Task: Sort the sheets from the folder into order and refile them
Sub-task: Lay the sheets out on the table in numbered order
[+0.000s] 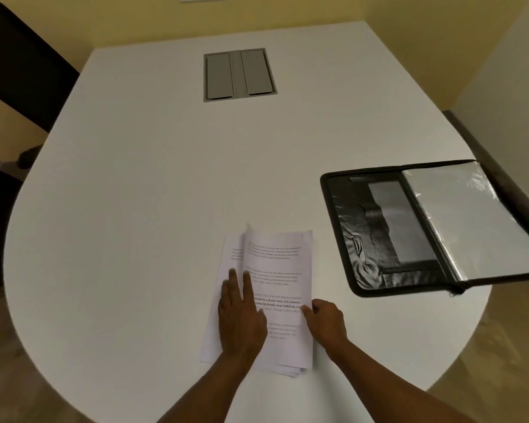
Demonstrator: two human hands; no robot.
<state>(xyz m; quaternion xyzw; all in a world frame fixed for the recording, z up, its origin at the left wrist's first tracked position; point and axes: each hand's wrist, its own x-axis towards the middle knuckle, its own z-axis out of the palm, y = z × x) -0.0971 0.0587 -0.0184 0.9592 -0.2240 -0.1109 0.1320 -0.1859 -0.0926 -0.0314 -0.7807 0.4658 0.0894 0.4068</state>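
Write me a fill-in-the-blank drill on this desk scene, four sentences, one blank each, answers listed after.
1. The left hand lies flat on the stack of ____.
2. The right hand pinches the stack's ____ edge.
3. The black folder lies ____ on the table, its clear sleeves showing.
4. The grey hatch is set into the table's ____ end.

Missing words: sheets; right; open; far
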